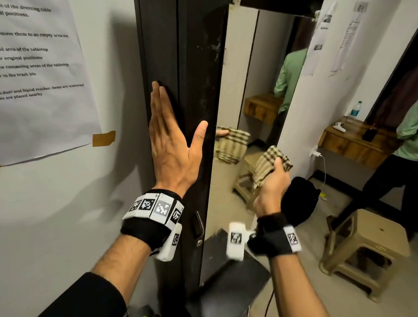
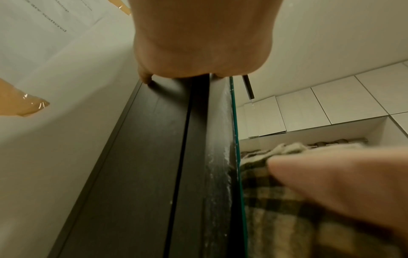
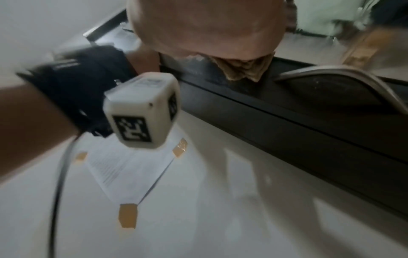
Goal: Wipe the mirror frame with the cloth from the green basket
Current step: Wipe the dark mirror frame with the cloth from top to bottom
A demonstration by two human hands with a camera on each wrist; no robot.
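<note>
Left hand (image 1: 173,146), fingers straight, flat against the dark matte mirror frame (image 1: 190,88). At four o'clock, right hand (image 1: 270,188) grips a bunched, checked woven cloth (image 1: 271,164).

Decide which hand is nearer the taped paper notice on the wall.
Left. The left hand lies flat on the dark mirror frame beside the notice; the right hand, holding the cloth, is across the frame.

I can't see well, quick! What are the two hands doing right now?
Left hand: open, flat against the dark mirror frame.
Right hand: gripping the checked cloth, just off the mirror.
</note>
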